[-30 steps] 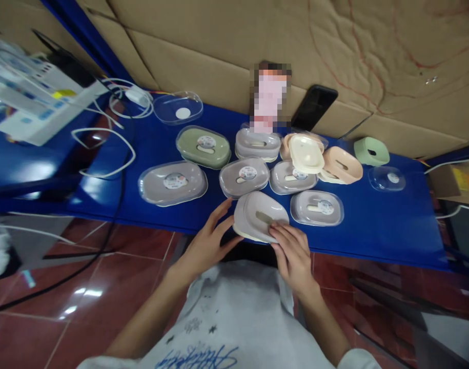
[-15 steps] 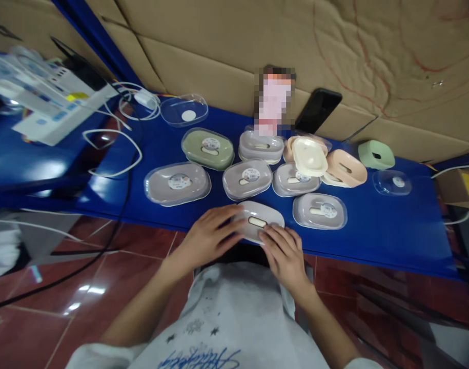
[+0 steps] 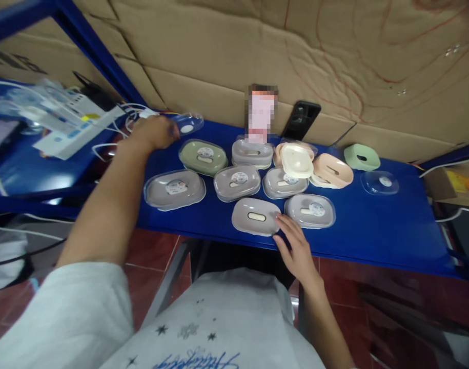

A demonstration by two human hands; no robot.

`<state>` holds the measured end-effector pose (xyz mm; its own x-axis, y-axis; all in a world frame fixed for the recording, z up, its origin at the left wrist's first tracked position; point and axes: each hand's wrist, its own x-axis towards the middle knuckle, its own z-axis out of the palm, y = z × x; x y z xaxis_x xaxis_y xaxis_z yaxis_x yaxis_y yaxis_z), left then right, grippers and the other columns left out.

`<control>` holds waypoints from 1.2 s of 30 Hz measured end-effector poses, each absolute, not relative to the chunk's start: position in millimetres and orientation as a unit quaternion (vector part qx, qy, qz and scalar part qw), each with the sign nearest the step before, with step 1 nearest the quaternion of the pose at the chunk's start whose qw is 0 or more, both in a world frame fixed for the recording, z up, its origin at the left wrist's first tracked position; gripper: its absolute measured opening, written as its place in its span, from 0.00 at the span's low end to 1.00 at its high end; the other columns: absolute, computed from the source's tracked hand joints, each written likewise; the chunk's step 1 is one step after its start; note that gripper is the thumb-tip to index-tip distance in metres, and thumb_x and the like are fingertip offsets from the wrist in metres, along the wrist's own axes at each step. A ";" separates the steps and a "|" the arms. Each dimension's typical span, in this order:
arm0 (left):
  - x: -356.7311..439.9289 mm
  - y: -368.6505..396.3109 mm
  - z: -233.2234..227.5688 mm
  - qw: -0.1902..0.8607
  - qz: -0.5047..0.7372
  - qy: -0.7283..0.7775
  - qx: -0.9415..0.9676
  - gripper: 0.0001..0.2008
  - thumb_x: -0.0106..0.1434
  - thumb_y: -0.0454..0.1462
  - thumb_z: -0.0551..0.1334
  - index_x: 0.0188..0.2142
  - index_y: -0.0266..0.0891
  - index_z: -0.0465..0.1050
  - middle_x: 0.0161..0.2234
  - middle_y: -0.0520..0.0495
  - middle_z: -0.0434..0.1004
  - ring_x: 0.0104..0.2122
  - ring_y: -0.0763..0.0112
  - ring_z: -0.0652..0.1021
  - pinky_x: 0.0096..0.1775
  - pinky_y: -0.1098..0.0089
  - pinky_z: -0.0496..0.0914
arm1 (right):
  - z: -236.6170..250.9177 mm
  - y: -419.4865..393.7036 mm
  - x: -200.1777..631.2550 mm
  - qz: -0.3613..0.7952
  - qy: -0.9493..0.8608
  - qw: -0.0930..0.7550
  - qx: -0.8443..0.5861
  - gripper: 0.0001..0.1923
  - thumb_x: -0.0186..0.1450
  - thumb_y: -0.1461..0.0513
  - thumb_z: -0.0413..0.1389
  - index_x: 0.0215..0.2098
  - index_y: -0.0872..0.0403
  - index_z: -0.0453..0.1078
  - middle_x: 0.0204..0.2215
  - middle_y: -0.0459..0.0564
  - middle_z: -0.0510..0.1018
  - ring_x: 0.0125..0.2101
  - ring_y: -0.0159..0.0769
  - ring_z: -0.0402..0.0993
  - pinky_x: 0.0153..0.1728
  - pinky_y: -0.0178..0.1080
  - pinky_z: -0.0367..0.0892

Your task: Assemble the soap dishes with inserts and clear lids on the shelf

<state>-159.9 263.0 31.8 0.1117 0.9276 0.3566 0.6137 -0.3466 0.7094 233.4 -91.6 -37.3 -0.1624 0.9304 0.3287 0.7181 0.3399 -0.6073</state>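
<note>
At the back left of the table, my left hand (image 3: 157,132) is closed at the left edge of a clear plastic lid (image 3: 194,123) with a round white sticker. Its fingertips are partly hidden. My right hand (image 3: 296,246) has its fingers stretched out, with the fingertips touching the right end of a grey oval box (image 3: 242,218). That box has a cream piece in its middle slot and no clear cover over it. Just right of it lies a grey box (image 3: 303,218) under a clear cover with a sticker.
Behind are more covered grey boxes (image 3: 228,192), a green box (image 3: 194,156), peach pieces (image 3: 340,171) and a cream tray (image 3: 296,166). A light green piece (image 3: 359,163) and another clear lid (image 3: 372,184) lie right. Two phones lean on cardboard (image 3: 203,61). Cables and a power strip (image 3: 76,138) are left.
My left hand has left the grey box and reached far left to the clear lid. My right hand has slid to the box's right end. The view has shifted slightly.
</note>
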 end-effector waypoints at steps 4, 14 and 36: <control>-163.5 229.8 59.8 0.214 0.325 0.601 0.698 0.11 0.67 0.37 0.72 0.32 0.35 0.75 0.32 0.60 0.77 0.52 0.67 0.84 0.59 0.56 0.79 | -34.4 -90.1 259.0 0.126 -0.690 0.373 -0.607 0.22 0.79 0.60 0.55 0.70 0.45 0.70 0.64 0.55 0.79 0.66 0.47 0.74 0.67 0.57 0.71; -54.6 11.9 77.9 0.546 0.475 0.398 0.564 0.13 0.74 0.46 0.69 0.54 0.46 0.78 0.39 0.54 0.86 0.36 0.69 0.86 0.41 0.66 0.83 | -30.2 -94.2 247.6 0.047 -0.683 0.383 -0.620 0.41 0.76 0.57 0.60 0.81 0.40 0.47 0.78 0.59 0.57 0.76 0.56 0.59 0.68 0.66 0.68; 7.3 -25.4 -32.2 0.120 0.316 0.331 0.881 0.28 0.75 0.45 0.67 0.70 0.45 0.67 0.69 0.35 0.69 0.70 0.45 0.70 0.67 0.41 0.71 | -32.4 -74.5 256.9 0.071 -0.768 0.375 -0.514 0.32 0.72 0.62 0.67 0.72 0.44 0.67 0.64 0.57 0.78 0.70 0.54 0.70 0.66 0.62 0.75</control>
<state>7.3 -25.4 -32.2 0.5805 0.6594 0.4778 0.5081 -0.7518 0.4202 256.9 -74.5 -32.4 -0.1904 0.8425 0.5039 0.7360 0.4622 -0.4947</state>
